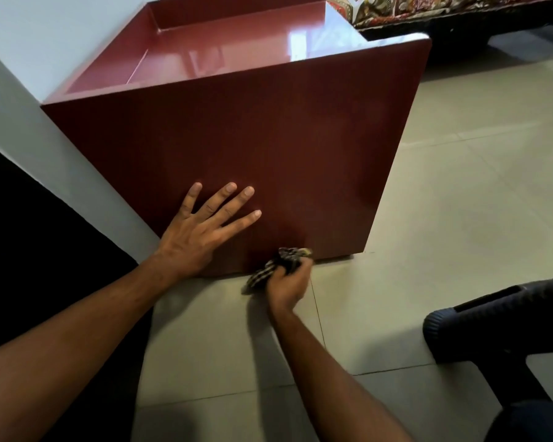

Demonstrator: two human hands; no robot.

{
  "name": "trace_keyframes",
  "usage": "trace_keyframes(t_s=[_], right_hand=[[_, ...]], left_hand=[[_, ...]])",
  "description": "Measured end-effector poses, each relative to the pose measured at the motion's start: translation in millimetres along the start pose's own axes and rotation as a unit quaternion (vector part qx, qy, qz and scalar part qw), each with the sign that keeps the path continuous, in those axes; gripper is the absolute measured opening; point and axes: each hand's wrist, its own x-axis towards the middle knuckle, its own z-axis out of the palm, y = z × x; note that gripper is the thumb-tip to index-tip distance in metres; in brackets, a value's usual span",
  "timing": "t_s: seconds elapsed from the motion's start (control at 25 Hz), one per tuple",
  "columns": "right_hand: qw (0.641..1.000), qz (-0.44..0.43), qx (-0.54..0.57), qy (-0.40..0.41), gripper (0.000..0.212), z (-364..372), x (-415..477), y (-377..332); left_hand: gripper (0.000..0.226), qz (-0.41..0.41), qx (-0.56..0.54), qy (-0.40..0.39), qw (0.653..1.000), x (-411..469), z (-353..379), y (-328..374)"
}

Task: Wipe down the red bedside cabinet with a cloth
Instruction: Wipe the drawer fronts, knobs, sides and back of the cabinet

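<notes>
My right hand [288,283] grips a bunched dark-and-pale checked cloth [278,266], pressing it against the bottom edge of the glossy red bedside cabinet [268,138], just above the pale tiled floor [460,186]. My left hand [201,229] lies flat with fingers spread on the same front panel, just left of the cloth. A white wall [45,52] flanks the cabinet's left side

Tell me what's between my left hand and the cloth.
Only bare red cabinet panel, in the head view, between the left hand and the cloth the right hand grips.
</notes>
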Motion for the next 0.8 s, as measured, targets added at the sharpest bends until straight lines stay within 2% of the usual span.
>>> trace_keyframes(t_s=[0.08,0.12,0.16,0.24,0.32,0.36,0.4,0.48,0.56,0.6,0.64,0.72,0.8], right_hand=[[0.989,-0.044,-0.046,-0.137,0.034,14,-34,8],[0.985,-0.055,-0.050,-0.155,0.033,12,-36,9],[0.989,-0.059,-0.048,-0.125,0.032,4,-23,10],[0.998,-0.047,-0.039,0.015,0.029,-23,20,11],[0.989,0.020,-0.022,0.147,0.028,-53,66,11],[0.985,0.049,-0.025,0.163,0.030,-57,73,12],[0.988,0.057,-0.032,0.139,0.032,-50,64,9],[0.998,-0.035,-0.055,-0.024,0.034,-17,12,2],[0.968,-0.151,-0.090,-0.180,0.038,11,-35,0],[0.956,-0.183,-0.093,-0.208,0.038,20,-41,-5],[0.958,-0.182,-0.082,-0.205,0.037,25,-38,-12],[0.970,-0.191,-0.057,-0.140,0.035,13,-29,-28],[0.953,-0.291,-0.053,-0.069,0.037,-2,-18,-51]], left_hand=[[0.104,0.004,-0.005,-0.010,1.000,-4,1,-2],[0.104,0.002,-0.007,-0.012,1.000,-5,2,-2],[0.104,0.000,-0.008,-0.009,1.000,-4,3,-2],[0.104,0.004,-0.011,-0.006,1.000,-3,3,-1],[0.105,0.007,-0.013,-0.011,1.000,-4,3,-3],[0.105,0.007,-0.012,-0.018,1.000,-5,2,-5],[0.105,0.008,-0.013,-0.024,1.000,-7,1,-6],[0.104,0.010,-0.015,-0.023,1.000,-7,1,-7],[0.101,0.012,-0.019,-0.031,0.999,-7,-3,-8],[0.100,0.011,-0.018,-0.031,0.999,-8,-5,-9],[0.099,0.003,-0.020,-0.034,0.999,-11,-8,-12],[0.102,-0.043,-0.034,-0.048,0.997,-28,-19,-22],[0.102,-0.123,-0.062,-0.072,0.988,-54,-32,-32]])
